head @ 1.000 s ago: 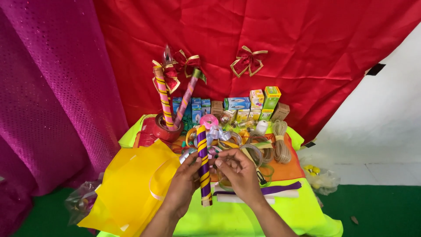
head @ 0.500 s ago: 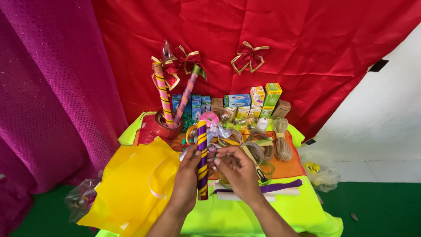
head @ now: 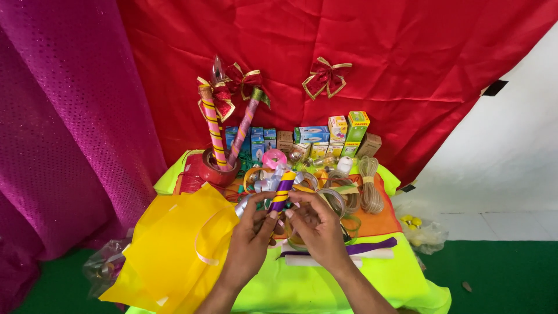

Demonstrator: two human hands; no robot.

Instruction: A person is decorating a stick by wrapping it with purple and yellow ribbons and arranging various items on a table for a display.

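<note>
Left hand [head: 251, 238] and right hand [head: 317, 229] over the desk [head: 314, 291] middle, both grips pinched on a purple-and-yellow striped tube [head: 282, 192], yellow bag [head: 174, 250] at the left edge, ribbon rolls [head: 343, 192] behind, small boxes [head: 314, 139] along the far edge

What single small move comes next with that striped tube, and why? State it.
Probably keep winding the ribbon up the purple-and-yellow striped tube: the left hand steadies it while the right hand pinches near its top, where silver ribbon bunches loosely.
</note>
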